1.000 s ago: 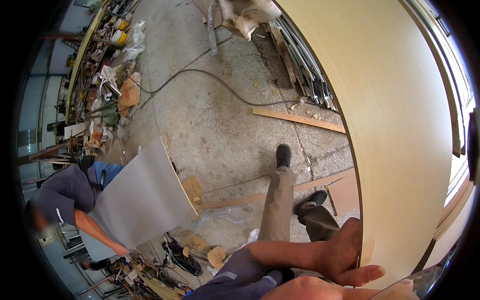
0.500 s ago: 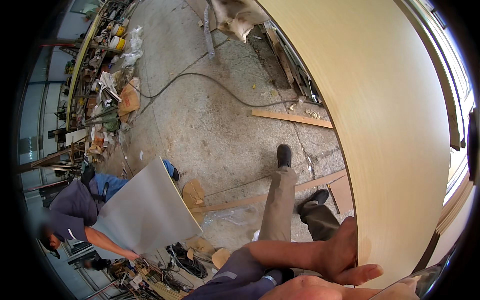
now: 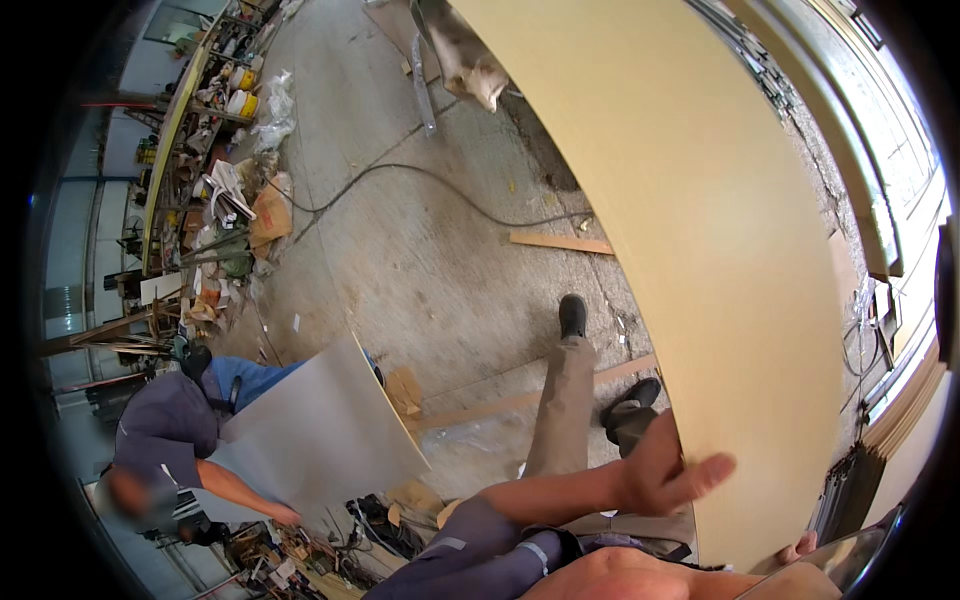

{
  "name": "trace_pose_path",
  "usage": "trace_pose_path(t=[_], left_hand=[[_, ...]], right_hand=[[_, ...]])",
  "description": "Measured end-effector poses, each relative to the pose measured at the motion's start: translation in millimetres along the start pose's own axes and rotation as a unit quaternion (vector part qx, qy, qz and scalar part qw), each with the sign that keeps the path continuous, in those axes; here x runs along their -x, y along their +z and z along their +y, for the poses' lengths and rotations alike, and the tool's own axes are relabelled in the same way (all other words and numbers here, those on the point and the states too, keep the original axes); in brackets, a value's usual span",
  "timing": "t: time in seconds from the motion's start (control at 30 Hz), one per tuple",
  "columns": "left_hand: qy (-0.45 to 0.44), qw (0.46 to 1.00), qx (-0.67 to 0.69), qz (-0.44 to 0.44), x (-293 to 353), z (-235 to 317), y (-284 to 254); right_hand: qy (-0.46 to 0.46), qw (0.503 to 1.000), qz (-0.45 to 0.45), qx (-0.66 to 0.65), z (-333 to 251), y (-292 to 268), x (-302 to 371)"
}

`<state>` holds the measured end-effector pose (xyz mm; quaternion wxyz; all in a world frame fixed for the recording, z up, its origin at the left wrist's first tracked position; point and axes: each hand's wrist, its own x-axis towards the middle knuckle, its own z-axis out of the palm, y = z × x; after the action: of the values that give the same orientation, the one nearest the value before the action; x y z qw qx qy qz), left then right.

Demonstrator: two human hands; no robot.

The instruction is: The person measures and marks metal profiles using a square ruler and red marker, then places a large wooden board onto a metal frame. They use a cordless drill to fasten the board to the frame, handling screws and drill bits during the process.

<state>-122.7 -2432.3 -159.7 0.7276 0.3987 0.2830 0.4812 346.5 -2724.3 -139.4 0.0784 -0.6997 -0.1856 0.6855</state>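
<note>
A tall, pale wood-grain board (image 3: 690, 230) stands on edge at my right, running from the top of the view to near my body. My left hand (image 3: 670, 475) grips its left edge, the thumb over the face and the fingers hidden behind. At the board's lower right edge the fingertips of my right hand (image 3: 798, 548) curl round it; the rest of that hand is mostly hidden. On the left, a co-worker (image 3: 170, 425) bends over a grey panel (image 3: 320, 430), one hand near its lower edge.
A dark cable (image 3: 420, 172) crosses the concrete floor. A wooden strip (image 3: 560, 243) lies beyond my feet, and a longer plank (image 3: 490, 408) nearer. Cluttered shelves (image 3: 220, 150) line the left side. Boards (image 3: 890, 430) are stacked at the right.
The board has shifted left in view, baring more floor and stacked material on its right. My right fingertips have come into sight at its edge. The co-worker's panel has moved slightly right and down.
</note>
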Motion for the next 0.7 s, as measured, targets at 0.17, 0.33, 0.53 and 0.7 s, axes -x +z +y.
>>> trace_pose_path(t=[0.17, 0.33, 0.53, 0.7], left_hand=[[-0.070, 0.992, -0.010, 0.108, 2, 28, 33], [-0.098, 0.977, -0.012, 0.187, -5, 38, 47], [-0.115, 0.973, -0.014, 0.197, -7, 21, 41], [-0.124, 0.984, -0.013, 0.131, -7, 14, 37]], right_hand=[[-0.198, 0.973, 0.115, -0.015, -68, 63, 1], [-0.172, 0.982, 0.084, 0.001, -101, 63, 7], [-0.181, 0.970, 0.161, -0.014, -96, 84, 5], [-0.191, 0.952, 0.239, -0.003, -89, 96, 2]])
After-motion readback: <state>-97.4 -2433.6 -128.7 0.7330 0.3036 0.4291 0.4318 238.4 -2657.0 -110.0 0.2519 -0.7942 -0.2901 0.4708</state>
